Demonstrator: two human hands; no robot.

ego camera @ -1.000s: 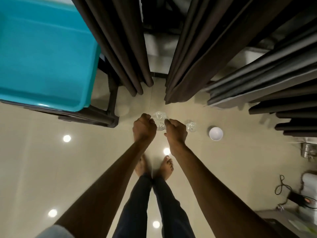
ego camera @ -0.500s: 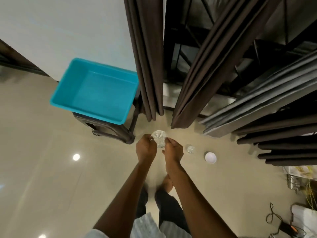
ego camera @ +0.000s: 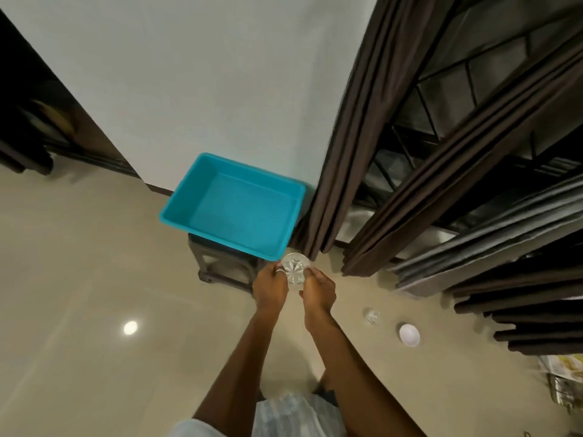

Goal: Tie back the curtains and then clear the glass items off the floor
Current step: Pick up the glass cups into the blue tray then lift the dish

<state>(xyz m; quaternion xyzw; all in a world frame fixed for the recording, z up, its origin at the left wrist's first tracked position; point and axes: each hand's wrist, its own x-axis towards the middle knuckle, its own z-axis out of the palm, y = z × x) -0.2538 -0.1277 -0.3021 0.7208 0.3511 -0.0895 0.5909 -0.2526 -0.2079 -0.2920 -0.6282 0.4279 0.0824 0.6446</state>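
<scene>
Both hands — left hand [ego camera: 270,287], right hand [ego camera: 318,288] — pinch cut glass [ego camera: 295,270].

Dark brown curtains [ego camera: 347,159] hanging in long loose folds down to the floor, parted into two panels. Clear cut glass [ego camera: 295,269] with star-cut base, off the floor, pinched between left hand [ego camera: 270,288] and right hand [ego camera: 318,290]. Smaller clear glass [ego camera: 371,316] standing on the tiles to the right, near a white bowl [ego camera: 409,334].
</scene>
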